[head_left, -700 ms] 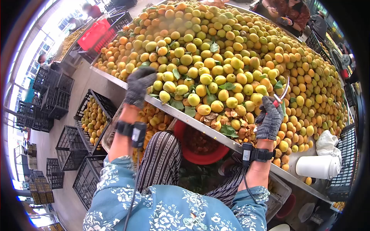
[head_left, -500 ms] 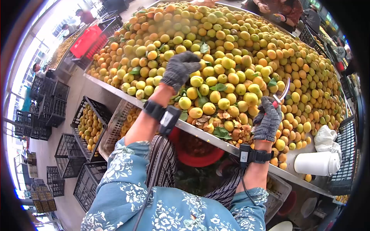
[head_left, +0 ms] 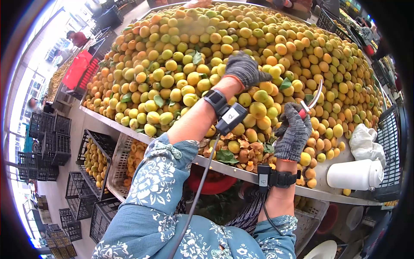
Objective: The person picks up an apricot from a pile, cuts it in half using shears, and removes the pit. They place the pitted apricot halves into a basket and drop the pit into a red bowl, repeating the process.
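Observation:
A large heap of yellow-orange and greenish apricots [head_left: 258,110] covers the metal-edged table [head_left: 224,169]. My left hand [head_left: 245,70], in a dark grey knit glove, is over the middle of the heap. Its thumb sticks out to the right, apart from the fingers, which point down at the fruit and are partly hidden. Closed around the red handle of a curved-blade knife [head_left: 315,99] is my gloved right hand [head_left: 294,133], near the front edge. The blade points up and away. Brown fruit scraps [head_left: 250,152] and green leaves lie between my forearms.
Below the table edge sit a red basin [head_left: 211,180] and a pale crate [head_left: 118,166] of fruit. A black crate [head_left: 95,159] of fruit stands left. At right are a white lidded container [head_left: 354,174], a white bag [head_left: 366,144] and a black crate [head_left: 388,159]. Other people work farther off.
My left hand has moved right across the heap, and its thumb now stands apart. My right hand keeps the knife in nearly the same place. The view has shifted slightly.

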A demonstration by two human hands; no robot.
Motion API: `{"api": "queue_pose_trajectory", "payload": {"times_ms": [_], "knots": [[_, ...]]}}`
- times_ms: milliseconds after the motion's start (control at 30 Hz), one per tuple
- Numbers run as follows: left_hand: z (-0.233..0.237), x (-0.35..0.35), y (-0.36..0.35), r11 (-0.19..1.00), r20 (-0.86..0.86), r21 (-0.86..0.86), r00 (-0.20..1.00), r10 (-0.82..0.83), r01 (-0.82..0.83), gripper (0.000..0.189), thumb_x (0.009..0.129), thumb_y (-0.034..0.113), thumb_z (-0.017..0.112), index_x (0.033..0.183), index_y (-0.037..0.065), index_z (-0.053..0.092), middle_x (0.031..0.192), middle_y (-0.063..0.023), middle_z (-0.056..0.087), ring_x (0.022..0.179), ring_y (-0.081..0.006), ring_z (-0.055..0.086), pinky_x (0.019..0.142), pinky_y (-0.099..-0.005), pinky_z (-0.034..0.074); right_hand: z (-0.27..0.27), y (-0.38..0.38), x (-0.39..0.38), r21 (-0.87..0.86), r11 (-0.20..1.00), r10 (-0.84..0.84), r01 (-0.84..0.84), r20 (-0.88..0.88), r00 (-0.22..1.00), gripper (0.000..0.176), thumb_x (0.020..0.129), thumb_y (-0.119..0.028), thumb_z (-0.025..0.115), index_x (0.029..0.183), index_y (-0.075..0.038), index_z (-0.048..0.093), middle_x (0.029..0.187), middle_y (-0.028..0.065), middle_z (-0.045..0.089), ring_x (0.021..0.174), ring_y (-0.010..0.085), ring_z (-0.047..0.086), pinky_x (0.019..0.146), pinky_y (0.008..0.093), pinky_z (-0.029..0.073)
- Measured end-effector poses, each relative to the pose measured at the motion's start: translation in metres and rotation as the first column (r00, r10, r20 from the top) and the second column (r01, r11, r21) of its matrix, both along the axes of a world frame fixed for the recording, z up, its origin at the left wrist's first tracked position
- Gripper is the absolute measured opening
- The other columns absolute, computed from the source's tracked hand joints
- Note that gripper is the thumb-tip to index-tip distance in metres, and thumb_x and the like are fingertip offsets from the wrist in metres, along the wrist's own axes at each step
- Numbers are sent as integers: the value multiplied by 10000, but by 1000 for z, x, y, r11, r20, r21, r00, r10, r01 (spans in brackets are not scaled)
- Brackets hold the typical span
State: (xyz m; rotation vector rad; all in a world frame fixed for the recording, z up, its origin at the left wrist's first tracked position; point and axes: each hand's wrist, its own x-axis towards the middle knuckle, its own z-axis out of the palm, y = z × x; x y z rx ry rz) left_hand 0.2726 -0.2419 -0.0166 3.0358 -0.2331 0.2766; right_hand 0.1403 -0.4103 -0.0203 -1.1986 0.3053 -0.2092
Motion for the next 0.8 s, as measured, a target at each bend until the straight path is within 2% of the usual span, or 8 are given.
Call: {"api": "queue_pose_trajectory", "payload": {"times_ms": [133,400,467,567,667,700,733,800], "knots": [[-7,-22,-32,999,51,27,998,-24,22,801,628,733,648,1089,79,664,1292,-152,515,1295,-326,364,1041,-509,283,-8,-9,7,30,998,-52,51,33,998,183,811,-152,706,939,-38,643,651,29,574,391,80,440,324,195,303],[8,-19,-44,998,-282,48,958,45,-32,654,706,505,690,1221,109,616,1336,-165,498,1335,-351,347,1110,-538,202,5,0,-5,54,998,16,-16,11,1000,133,793,-134,709,893,-63,658,649,-8,550,421,61,424,370,203,332],[-3,-25,-39,998,-144,61,989,43,-34,513,684,431,698,1103,136,674,1197,-133,584,1245,-324,440,1065,-515,281,3,-3,-4,62,998,13,-14,16,1000,132,795,-132,706,895,-62,657,651,-8,550,441,58,440,378,197,332],[-2,-42,-12,940,382,-295,923,-45,169,376,478,291,807,816,160,706,1017,-57,643,960,-291,561,868,-376,455,3,-5,-4,31,999,-19,19,8,1000,122,800,-137,704,886,-65,654,657,-9,554,458,56,452,387,198,336],[6,-78,15,580,396,-720,912,-108,381,532,518,62,851,1016,108,670,1073,-43,645,1085,-215,577,960,-350,450,-3,-1,-4,53,990,126,-128,48,991,126,804,-154,708,888,-77,656,663,-9,567,461,55,450,392,203,339],[4,-84,20,149,395,-893,898,-193,425,587,528,-34,810,1076,77,628,1085,-35,653,1024,-181,612,900,-316,501,1,4,-6,18,981,192,-192,20,981,154,810,-164,710,920,-73,653,658,-10,571,433,52,442,379,191,325],[2,-94,28,-97,338,-941,920,-199,325,608,546,-100,809,1098,62,614,1104,-30,636,1059,-145,583,913,-312,505,6,9,-11,-16,966,256,-257,-10,967,182,817,-174,713,951,-68,651,654,-10,574,404,49,433,367,180,311],[-3,-112,45,-171,266,-956,948,-174,236,648,527,-86,840,1114,60,606,1103,-32,634,1045,-151,586,910,-326,513,10,26,-17,-43,941,333,-336,-67,941,228,834,-210,713,1005,-75,645,666,-14,578,401,39,429,362,173,295]]}}
